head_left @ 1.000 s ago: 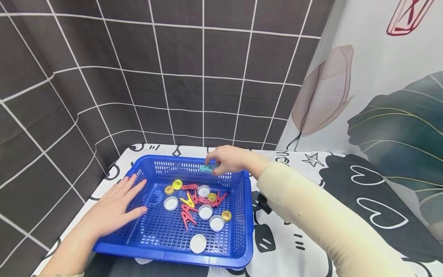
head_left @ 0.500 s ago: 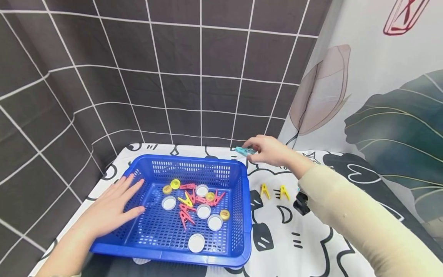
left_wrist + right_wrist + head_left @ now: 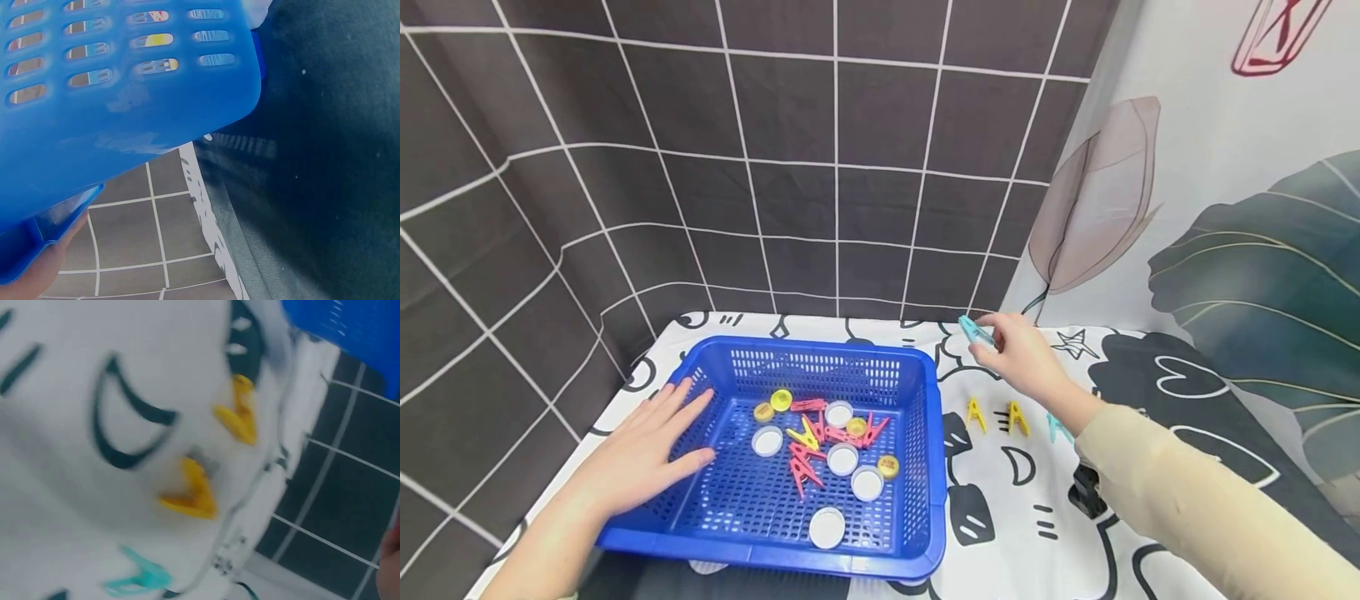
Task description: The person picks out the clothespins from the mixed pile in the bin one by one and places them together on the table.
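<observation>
My right hand [image 3: 1026,358] pinches a teal clothespin [image 3: 975,330] above the cloth, right of the blue basket [image 3: 752,553]. Straight fingers of my left hand [image 3: 632,454] rest on the basket's left rim. Inside lie several red clothespins [image 3: 802,472], a yellow clothespin [image 3: 806,434], several white caps [image 3: 827,528] and several yellow caps [image 3: 887,467]. Two more yellow clothespins stand out on the cloth in the right wrist view, one nearer the basket [image 3: 239,412] and one farther off [image 3: 195,495]. Beside them is another teal clothespin [image 3: 140,578], partly behind my right forearm in the head view.
Under the basket spreads a white cloth [image 3: 1000,533] with black drawings. A small black object [image 3: 1086,492] shows beside my right sleeve. Behind rises a dark curtain [image 3: 790,192] with white grid lines, and a leaf-printed curtain [image 3: 1240,258] hangs at the right.
My right hand has carried the teal clothespin from above the basket's far side rightward, out over the cloth. The clothespins lying there have come into view. My left hand has stayed on the rim.
</observation>
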`<state>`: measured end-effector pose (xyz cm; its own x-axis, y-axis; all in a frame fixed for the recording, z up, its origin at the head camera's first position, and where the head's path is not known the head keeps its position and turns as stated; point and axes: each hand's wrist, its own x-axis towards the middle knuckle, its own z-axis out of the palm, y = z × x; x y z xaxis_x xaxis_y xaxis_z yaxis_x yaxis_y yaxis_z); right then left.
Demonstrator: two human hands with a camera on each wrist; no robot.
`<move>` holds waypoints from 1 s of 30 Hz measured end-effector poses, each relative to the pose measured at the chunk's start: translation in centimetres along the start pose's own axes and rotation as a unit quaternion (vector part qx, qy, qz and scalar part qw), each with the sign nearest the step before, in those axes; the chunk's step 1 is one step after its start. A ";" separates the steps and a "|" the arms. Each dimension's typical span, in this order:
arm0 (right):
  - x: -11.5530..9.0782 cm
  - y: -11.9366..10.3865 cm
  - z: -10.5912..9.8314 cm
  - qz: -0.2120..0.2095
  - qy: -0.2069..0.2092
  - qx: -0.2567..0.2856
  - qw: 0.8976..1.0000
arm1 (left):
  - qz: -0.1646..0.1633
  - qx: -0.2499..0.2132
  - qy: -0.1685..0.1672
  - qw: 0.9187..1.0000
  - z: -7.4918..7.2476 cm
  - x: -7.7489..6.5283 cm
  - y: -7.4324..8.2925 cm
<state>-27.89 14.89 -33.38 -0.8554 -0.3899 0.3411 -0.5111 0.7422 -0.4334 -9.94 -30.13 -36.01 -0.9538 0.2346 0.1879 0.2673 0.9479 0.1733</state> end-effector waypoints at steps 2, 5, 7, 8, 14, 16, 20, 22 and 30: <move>-0.8 0.4 0.6 0.011 0.019 0.009 1.000 | -0.001 -0.001 -0.002 1.000 -0.1 0.0 0.1; -1.9 0.8 1.3 0.022 0.036 0.018 0.999 | -0.003 -0.002 -0.004 1.000 -0.2 0.0 0.1; -2.7 0.9 1.8 0.024 0.042 0.019 0.999 | -0.002 -0.002 -0.004 1.000 -0.2 0.1 0.1; -3.1 1.0 1.9 0.026 0.042 0.019 0.999 | -0.001 -0.002 -0.004 1.000 -0.1 0.1 0.1; -5.7 1.0 3.0 0.041 0.037 0.012 0.998 | -0.003 -0.003 -0.005 1.000 -0.1 0.1 0.1; -6.5 1.0 3.4 0.044 0.034 0.013 0.998 | -0.004 -0.004 -0.006 1.000 -0.1 0.1 0.1; -8.2 0.9 4.3 0.051 0.033 0.021 0.998 | -0.003 -0.003 -0.005 1.000 -0.1 0.1 0.1; -8.9 0.9 4.8 0.054 0.030 0.027 0.998 | -0.003 -0.002 -0.005 1.000 -0.2 0.1 0.1; -10.8 0.9 6.1 0.068 0.018 0.045 0.996 | -0.003 0.000 -0.008 1.000 -0.1 0.1 0.0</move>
<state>-19.63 16.42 -42.57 -0.9149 -0.2674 0.3026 -0.3968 0.7343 -0.5508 -10.02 -30.10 -35.88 -0.9573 0.2330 0.1713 0.2622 0.9492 0.1741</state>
